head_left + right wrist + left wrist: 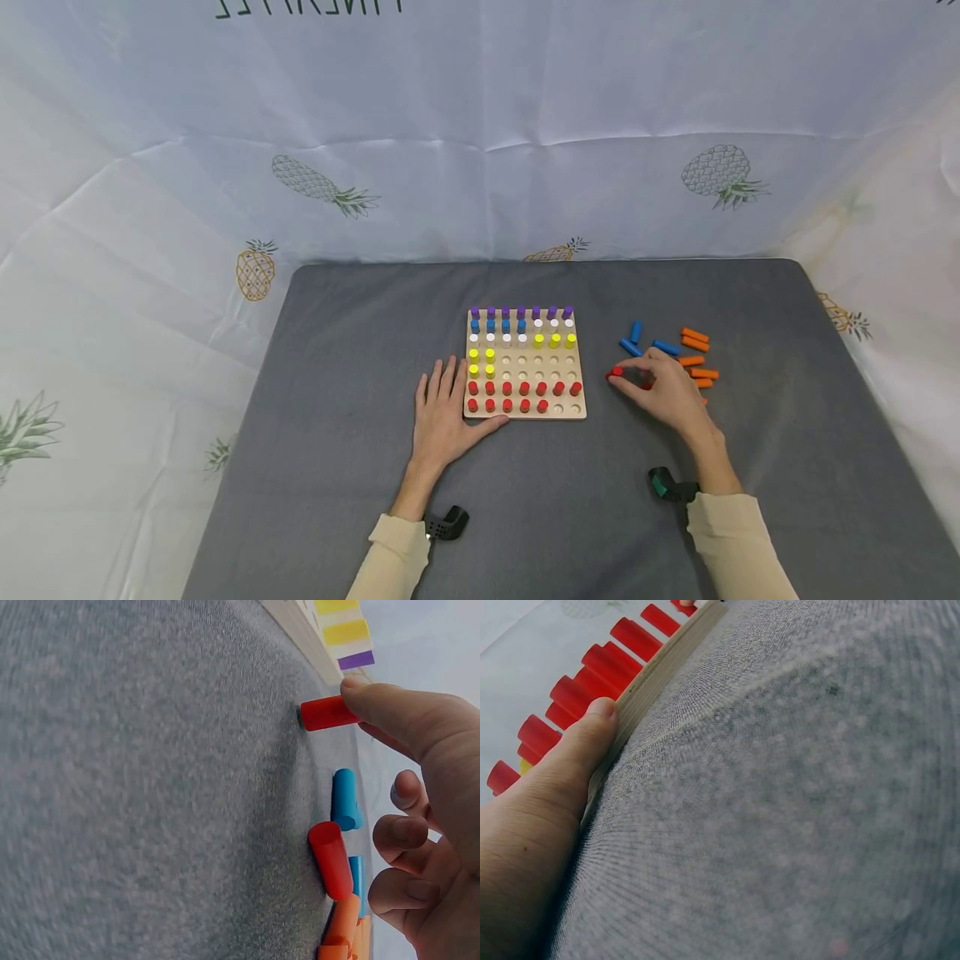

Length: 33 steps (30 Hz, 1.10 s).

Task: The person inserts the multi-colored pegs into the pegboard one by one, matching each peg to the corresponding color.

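Observation:
A wooden pegboard lies on the grey table with rows of purple, blue, white, yellow and red pegs standing in it. My left hand rests along its left side, fingers straight, and the thumb touches the front edge. To the right of the board, my right hand pinches a red peg between thumb and fingertip, at the table's surface. A second red peg lies loose beneath that palm. In the board, holes show bare in the middle rows and at the front right corner.
Loose blue pegs lie just beyond my right hand. Several orange pegs are scattered to its right. A pale curtain printed with pineapples hangs behind the table.

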Motion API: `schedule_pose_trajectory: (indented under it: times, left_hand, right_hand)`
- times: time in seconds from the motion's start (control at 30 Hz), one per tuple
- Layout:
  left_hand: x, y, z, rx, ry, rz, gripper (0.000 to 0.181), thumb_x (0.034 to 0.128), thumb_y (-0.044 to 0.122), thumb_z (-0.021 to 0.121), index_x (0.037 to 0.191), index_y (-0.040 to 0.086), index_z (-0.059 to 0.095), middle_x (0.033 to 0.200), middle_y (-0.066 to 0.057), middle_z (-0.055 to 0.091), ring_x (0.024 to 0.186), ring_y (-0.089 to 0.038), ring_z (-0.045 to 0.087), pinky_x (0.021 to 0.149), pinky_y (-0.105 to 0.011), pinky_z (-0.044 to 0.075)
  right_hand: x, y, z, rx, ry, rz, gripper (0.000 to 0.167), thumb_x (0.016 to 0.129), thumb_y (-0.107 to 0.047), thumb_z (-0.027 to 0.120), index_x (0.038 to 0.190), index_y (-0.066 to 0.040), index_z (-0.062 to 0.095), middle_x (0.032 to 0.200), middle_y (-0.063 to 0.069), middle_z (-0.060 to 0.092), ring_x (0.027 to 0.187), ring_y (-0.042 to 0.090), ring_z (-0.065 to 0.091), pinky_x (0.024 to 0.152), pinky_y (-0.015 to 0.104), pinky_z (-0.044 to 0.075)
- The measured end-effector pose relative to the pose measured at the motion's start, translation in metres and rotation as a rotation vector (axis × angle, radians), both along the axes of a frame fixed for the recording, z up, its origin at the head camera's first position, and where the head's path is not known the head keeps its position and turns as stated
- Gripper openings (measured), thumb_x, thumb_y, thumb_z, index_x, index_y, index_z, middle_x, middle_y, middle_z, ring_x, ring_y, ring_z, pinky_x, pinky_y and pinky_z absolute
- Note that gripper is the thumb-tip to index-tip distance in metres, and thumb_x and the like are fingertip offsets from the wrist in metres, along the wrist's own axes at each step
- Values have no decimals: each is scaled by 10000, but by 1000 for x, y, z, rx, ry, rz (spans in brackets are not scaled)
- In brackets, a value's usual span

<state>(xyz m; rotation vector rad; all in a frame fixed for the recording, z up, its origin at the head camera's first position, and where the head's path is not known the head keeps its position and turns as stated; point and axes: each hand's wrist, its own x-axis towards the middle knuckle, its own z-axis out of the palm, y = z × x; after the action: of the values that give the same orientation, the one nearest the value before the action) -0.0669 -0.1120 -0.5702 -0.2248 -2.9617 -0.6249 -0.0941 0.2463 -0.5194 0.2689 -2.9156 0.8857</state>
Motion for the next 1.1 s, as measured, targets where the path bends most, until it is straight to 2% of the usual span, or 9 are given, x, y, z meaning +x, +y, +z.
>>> schedule_pose_trajectory:
  times: [0.3, 0.53, 0.73, 0.93, 1.1]
  left_hand:
    - [-1, -1, -1, -20, 11, -7, 1205, 711, 807, 697, 1630, 149, 279, 1660, -127, 364, 1572, -352, 274, 1277, -580, 196]
    - [0, -1, -1, -18, 21, -7, 1203, 710, 800, 705, 1628, 148, 284, 1654, -131, 372, 1566, -354, 285, 1272, -587, 204]
    - [0, -1, -1, -23, 28, -8, 1196, 720, 819, 681, 1626, 143, 289, 1651, -133, 377, 1564, -356, 290, 1270, -590, 209]
    - [0, -1, -1, -25, 27, -10, 1193, 722, 824, 675, 1624, 143, 294, 1648, -134, 382, 1561, -357, 296, 1268, -588, 214]
    - [0, -1, 0, -23, 19, -8, 1196, 715, 799, 700, 1626, 143, 289, 1653, -131, 374, 1564, -355, 291, 1272, -585, 207]
  right_hand:
    - [11, -13, 4, -91, 126, 14, 180, 801, -174, 877, 944, -97, 799, 676, -9, 462, 600, 54, 378, 516, 224, 309]
    - [25, -30, 9, -152, 161, 16, 172, 759, -158, 903, 880, -104, 794, 651, -25, 435, 593, 29, 352, 518, 211, 282]
    - [32, -45, 7, -193, 147, 38, 165, 751, -147, 907, 858, -121, 784, 644, -39, 413, 587, 25, 352, 514, 208, 274]
    - [36, -59, 2, -184, 99, 33, 161, 773, -200, 899, 870, -133, 788, 655, -38, 413, 598, 30, 357, 534, 201, 272]
    - [38, -68, -2, -191, 86, 71, 154, 781, -185, 894, 890, -130, 800, 652, -48, 419, 600, 25, 357, 542, 189, 275]
